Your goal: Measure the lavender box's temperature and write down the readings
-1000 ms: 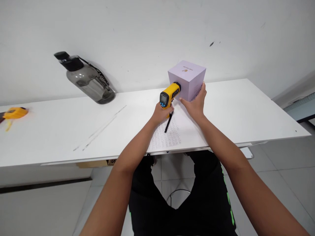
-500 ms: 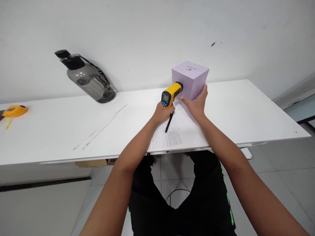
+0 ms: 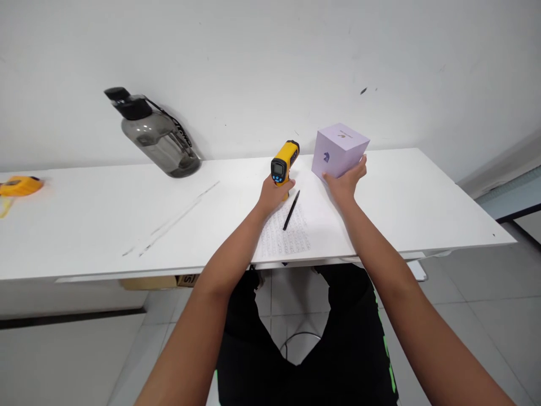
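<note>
My left hand (image 3: 274,193) is wrapped round the handle of a yellow and black infrared thermometer (image 3: 285,158), whose small screen and blue buttons face me. To its right, my right hand (image 3: 347,179) grips a lilac box (image 3: 336,153) by its lower part, thumb on the near side. A dark emblem shows on the box's front and a small logo on its top. There is a gap between the thermometer and the box. Below my left hand, a black pen (image 3: 291,211) lies across a sheet of paper (image 3: 284,239) covered in writing.
A grey see-through water bottle (image 3: 163,141) with a black lid stands at the back left by the wall. A yellow tape measure (image 3: 20,186) lies at the far left of the white table (image 3: 97,225). The table's front edge runs above my knees.
The lilac box has moved right and down, away from the thermometer, uncovering its front emblem. The thermometer has shifted slightly left and tipped upward. More of the pen shows.
</note>
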A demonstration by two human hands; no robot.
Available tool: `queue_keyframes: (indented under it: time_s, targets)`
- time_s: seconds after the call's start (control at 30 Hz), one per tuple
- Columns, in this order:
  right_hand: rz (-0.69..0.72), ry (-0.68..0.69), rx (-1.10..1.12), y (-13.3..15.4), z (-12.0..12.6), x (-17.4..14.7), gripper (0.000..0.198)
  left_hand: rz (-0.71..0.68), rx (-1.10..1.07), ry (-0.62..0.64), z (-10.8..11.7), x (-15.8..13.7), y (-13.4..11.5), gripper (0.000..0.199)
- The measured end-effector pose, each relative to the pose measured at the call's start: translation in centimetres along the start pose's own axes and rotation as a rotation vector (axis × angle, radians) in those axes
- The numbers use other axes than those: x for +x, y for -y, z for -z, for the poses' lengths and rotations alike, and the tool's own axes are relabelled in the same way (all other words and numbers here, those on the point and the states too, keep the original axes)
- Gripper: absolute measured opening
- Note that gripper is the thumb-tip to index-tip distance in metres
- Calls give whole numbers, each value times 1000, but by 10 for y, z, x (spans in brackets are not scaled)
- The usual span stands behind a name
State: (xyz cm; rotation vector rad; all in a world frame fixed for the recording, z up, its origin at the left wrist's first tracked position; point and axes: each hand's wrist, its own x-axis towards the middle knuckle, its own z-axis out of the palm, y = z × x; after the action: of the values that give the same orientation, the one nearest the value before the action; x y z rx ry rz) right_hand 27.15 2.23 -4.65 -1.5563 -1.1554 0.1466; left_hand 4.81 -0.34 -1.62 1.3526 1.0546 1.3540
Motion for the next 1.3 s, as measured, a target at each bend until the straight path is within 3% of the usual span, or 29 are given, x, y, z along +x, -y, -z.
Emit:
queue_keyframes:
  time_s: [0.1,0.17,0.27,0.33,0.47,0.6,0.8,0.87,1.0,1.17,1.23,1.3]
  targets:
    - [208,-28,-66,17,13,-13,109,1,17,-18,0,-2,1,24]
    - [390,57,-93,29,20,-26,84,-14,42,-41,0,-2,2,24]
    - [647,381,-150,43,25,-45,32,-42,82,-64,0,-2,2,24]
    - [749,583,-236,49,26,-54,28,-50,99,-77,-1,-2,1,25]
    - [746,831,-445,61,27,-58,37,-9,137,-98,-2,-3,-2,28]
    - [693,921,-551,70,31,-59,35,15,166,-78,-3,-6,-7,28]
    - [686,964,-579,72,27,-66,38,11,210,-73,-3,-6,-9,26]
    - [745,926,-555,69,28,-67,35,8,224,-72,-2,-6,-8,26]
    - [852,587,-431,60,45,-60,33,24,241,-78,-1,-5,-6,28]
    - [752,186,-326,58,79,-37,39,28,235,-58,-1,-4,-3,30]
    - [707,254,-325,63,85,-35,42,7,240,-53,-2,-3,-3,31]
    - [656,468,-425,68,85,-41,48,-3,244,-54,-2,-3,-3,32]
